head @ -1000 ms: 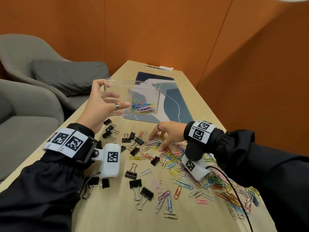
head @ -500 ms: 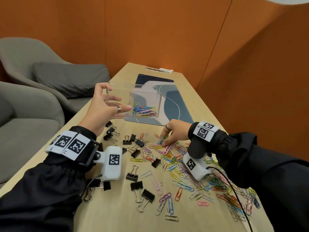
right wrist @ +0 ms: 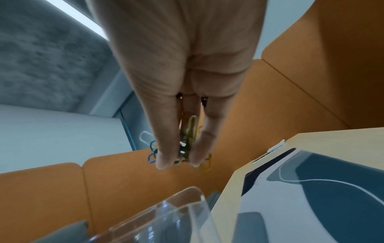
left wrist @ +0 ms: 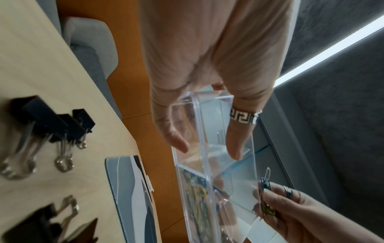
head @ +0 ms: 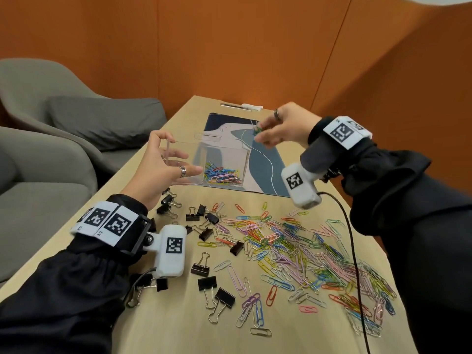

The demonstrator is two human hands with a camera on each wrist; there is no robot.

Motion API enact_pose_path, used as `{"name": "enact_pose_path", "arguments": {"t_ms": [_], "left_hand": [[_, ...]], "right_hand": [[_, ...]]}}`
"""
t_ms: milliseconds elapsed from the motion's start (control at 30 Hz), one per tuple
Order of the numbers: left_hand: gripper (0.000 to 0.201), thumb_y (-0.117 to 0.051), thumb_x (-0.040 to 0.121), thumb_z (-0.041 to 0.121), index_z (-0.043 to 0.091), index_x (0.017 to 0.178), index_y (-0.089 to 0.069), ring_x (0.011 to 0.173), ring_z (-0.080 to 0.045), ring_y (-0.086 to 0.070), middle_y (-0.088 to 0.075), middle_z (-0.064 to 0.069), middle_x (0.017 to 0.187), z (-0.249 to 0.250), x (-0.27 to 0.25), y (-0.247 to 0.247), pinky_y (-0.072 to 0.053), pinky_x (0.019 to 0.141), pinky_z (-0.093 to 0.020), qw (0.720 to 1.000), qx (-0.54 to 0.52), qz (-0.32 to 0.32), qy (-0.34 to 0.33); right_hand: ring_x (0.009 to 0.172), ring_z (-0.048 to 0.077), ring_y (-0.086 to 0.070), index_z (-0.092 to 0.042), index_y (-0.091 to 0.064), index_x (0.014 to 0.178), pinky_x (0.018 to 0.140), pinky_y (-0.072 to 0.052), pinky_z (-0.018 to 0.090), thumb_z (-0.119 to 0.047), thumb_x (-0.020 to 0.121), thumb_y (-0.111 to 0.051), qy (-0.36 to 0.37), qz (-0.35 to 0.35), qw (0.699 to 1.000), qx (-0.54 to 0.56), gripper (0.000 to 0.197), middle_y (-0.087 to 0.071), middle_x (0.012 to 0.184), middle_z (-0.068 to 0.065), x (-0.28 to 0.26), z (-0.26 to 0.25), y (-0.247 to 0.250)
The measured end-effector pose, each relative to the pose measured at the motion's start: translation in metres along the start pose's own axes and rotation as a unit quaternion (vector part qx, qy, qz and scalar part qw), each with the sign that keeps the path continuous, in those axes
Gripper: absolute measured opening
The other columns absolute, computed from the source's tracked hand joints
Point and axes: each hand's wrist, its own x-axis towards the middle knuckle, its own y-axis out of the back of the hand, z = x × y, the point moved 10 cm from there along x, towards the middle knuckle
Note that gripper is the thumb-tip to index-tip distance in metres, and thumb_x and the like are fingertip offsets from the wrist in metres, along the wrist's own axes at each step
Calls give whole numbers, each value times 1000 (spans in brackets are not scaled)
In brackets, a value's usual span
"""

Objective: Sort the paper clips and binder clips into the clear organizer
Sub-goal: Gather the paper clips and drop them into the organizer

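My left hand point(head: 163, 164) grips the left end of the clear organizer point(head: 219, 154), thumb on its near wall and fingers over the far rim, holding it off the table. Its right compartment holds several coloured paper clips point(head: 222, 175). My right hand point(head: 275, 129) is raised above and to the right of the organizer, pinching a small bunch of paper clips point(right wrist: 187, 141) between thumb and fingers. A large heap of coloured paper clips point(head: 293, 246) lies on the table at centre and right. Several black binder clips point(head: 204, 226) are scattered to its left.
A blue and grey mat point(head: 260, 162) lies on the wooden table point(head: 178, 328) behind the organizer. A white marker point(head: 251, 106) lies at the far end. Grey armchairs point(head: 51, 139) stand at left and orange walls close in on the right. A black cable point(head: 355, 264) runs from my right wrist across the heap.
My right hand has lifted off the heap with a bunch of paper clips and risen above the organizer's right end. My left hand keeps holding the organizer.
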Motion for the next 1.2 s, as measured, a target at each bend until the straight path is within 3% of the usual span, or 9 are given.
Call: {"name": "enact_pose_path", "arguments": {"t_ms": [167,267,500,633,767,900,1000,1100,1200], "left_hand": [[61,-78,62,1,33,90,-34,81,-20,-57,-53,-10,101,2,-1,-4,-57,62,-31,1000,-4,-13,-4],[62,-79,53,10,32,91,-34,82,-20,-58,-54,-9,100,4,-3,-6,-56,59,-27,1000,-13,-20,-3],[63,-79,50,13,32,91,-34,83,-20,-57,-53,-7,99,8,-4,-9,-55,58,-28,999,-12,-37,-9],[65,-79,49,15,32,92,-34,84,-21,-57,-53,-7,99,10,-4,-9,-56,60,-29,999,-13,-41,-12],[64,-79,50,15,32,92,-34,84,-21,-58,-54,-7,99,12,-5,-8,-55,62,-32,999,-13,-41,-15],[64,-79,50,14,32,93,-35,84,-20,-59,-54,-6,98,13,-4,-4,-56,61,-30,999,-17,-31,-14],[64,-78,51,12,32,94,-35,85,-21,-58,-54,-5,96,13,-3,1,-58,62,-30,999,-28,-16,-14],[63,-77,55,7,32,95,-35,87,-22,-57,-54,-5,96,16,-3,5,-58,63,-30,999,-34,-2,-19],[64,-76,52,9,32,95,-35,89,-25,-57,-54,-6,96,19,-3,10,-58,69,-36,999,-40,10,-20]], "right_hand": [[55,6,-66,-6,-67,82,65,-58,19,-2,76,-74,41,-56,997,-18,10,-69,68,0,-2,-35,-25],[53,6,-65,-12,-63,76,64,-58,19,0,75,-75,62,-76,994,-49,17,-67,72,6,-3,-42,-42],[68,14,-70,-10,-63,89,59,-56,20,-6,79,-73,96,-103,984,-108,15,-73,79,7,-8,-50,-59],[76,8,-71,-18,-68,91,77,-54,22,-22,84,-70,112,-109,969,-192,8,-72,75,-13,-8,-53,-59],[75,4,-70,-22,-71,92,84,-52,22,-32,89,-62,122,-131,960,-217,14,-72,78,-14,-10,-52,-63],[73,6,-66,-8,-71,97,79,-52,18,-34,92,-57,127,-97,973,-167,30,-72,87,-2,-11,-51,-52],[60,-4,-59,-3,-68,92,59,-45,7,-22,96,-51,144,9,987,-65,26,-66,80,3,-11,-50,-26],[60,-1,-56,-12,-61,86,50,-39,5,-19,99,-43,84,109,990,-20,23,-62,79,2,-3,-19,-6],[90,17,-60,-7,-59,113,67,-49,19,-26,100,-39,-52,24,998,-41,31,-64,98,2,3,32,-36]]}}
